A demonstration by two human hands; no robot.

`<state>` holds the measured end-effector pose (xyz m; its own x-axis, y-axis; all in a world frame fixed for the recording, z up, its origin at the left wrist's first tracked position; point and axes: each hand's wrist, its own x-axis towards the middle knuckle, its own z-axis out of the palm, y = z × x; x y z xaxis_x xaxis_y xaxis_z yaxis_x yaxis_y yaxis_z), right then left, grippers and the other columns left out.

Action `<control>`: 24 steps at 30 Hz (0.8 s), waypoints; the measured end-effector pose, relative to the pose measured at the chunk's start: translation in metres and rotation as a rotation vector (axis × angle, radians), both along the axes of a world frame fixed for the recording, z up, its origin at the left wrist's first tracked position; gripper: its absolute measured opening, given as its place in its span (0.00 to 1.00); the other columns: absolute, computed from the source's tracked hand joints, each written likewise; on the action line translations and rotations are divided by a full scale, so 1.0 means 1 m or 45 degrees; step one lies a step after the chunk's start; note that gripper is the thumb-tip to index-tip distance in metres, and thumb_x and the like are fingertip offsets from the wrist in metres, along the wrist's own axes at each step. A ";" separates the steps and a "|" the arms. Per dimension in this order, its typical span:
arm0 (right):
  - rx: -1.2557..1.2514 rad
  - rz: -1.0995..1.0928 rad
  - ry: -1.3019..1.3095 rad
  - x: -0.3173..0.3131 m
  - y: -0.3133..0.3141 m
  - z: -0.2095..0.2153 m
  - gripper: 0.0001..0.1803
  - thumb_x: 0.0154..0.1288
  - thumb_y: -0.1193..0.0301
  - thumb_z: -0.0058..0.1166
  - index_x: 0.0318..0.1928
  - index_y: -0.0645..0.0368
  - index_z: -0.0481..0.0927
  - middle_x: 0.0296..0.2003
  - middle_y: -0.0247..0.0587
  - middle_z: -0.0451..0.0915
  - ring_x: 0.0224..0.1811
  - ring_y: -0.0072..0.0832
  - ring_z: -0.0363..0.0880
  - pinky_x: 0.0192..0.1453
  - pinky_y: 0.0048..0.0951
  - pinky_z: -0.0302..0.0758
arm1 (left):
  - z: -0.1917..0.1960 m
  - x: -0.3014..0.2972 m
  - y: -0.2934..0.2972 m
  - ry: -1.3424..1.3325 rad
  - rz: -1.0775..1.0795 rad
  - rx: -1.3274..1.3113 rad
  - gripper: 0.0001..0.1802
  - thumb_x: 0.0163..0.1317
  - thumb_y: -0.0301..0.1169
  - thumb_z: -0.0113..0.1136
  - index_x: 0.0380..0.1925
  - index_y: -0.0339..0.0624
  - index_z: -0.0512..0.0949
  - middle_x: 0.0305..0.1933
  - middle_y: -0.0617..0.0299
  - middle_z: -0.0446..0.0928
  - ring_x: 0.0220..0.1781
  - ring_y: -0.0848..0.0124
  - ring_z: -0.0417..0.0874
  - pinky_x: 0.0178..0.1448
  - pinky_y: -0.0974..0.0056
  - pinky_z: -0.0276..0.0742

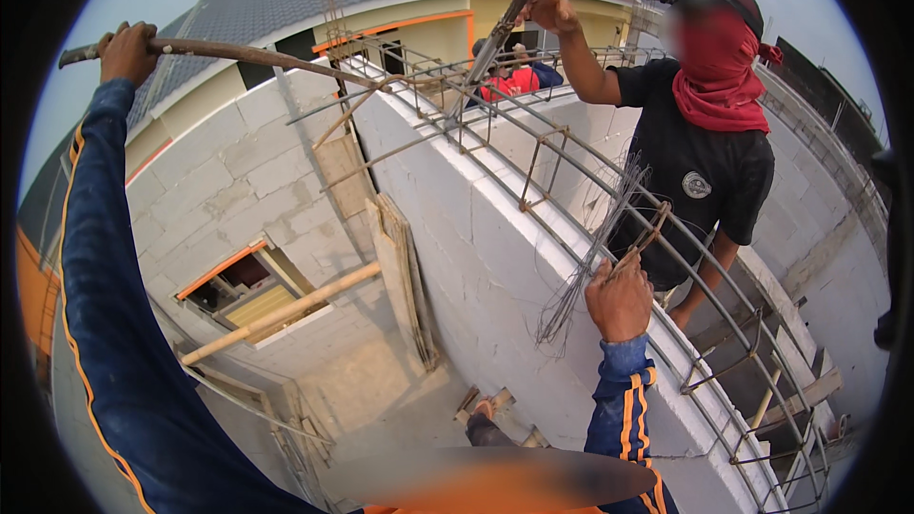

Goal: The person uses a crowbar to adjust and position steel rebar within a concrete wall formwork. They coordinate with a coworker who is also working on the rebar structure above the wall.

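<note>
My left hand [128, 51] is raised at the upper left, closed around the end of a long rusty steel bar [257, 55] that reaches right to the rebar cage [571, 192] lying along the top of the white block wall [476, 257]. My right hand [619, 299] grips a rusty hooked tool [649, 231] at the cage, beside a bundle of thin tie wire [590, 257] hanging over the wall. Across the cage a person in a black shirt and red face cloth [700, 157] holds a metal tool [500, 33] up against the bars.
Below the wall is a deep drop to a concrete floor [381, 390], with leaning boards [400, 276], a wooden pole [286, 312] and a window opening [243, 286]. A wooden ladder [771, 400] stands at the right. Another person in red [509, 81] is farther along the wall. Roofs lie behind.
</note>
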<state>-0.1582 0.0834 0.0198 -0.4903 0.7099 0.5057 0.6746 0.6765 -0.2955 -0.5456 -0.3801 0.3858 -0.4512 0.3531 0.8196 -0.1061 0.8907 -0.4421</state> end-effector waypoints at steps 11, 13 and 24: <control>-0.041 0.015 -0.010 0.001 0.000 0.001 0.31 0.69 0.60 0.46 0.59 0.78 0.68 0.49 0.68 0.79 0.52 0.54 0.79 0.60 0.44 0.72 | 0.003 -0.008 -0.007 -0.004 -0.010 -0.027 0.11 0.55 0.36 0.66 0.39 0.54 0.82 0.39 0.62 0.82 0.53 0.63 0.79 0.61 0.48 0.62; -0.022 0.014 -0.011 0.001 0.000 0.003 0.31 0.69 0.60 0.46 0.59 0.78 0.68 0.48 0.68 0.79 0.52 0.53 0.79 0.60 0.44 0.73 | 0.003 -0.009 -0.007 -0.005 0.002 -0.026 0.11 0.55 0.36 0.67 0.39 0.54 0.82 0.39 0.62 0.82 0.53 0.63 0.79 0.61 0.48 0.62; -0.082 0.019 -0.008 0.001 -0.002 0.006 0.31 0.69 0.61 0.46 0.60 0.78 0.68 0.50 0.68 0.78 0.53 0.55 0.78 0.60 0.46 0.72 | 0.003 -0.004 -0.004 -0.051 -0.021 -0.013 0.10 0.55 0.36 0.66 0.39 0.54 0.83 0.38 0.62 0.83 0.53 0.63 0.79 0.61 0.48 0.63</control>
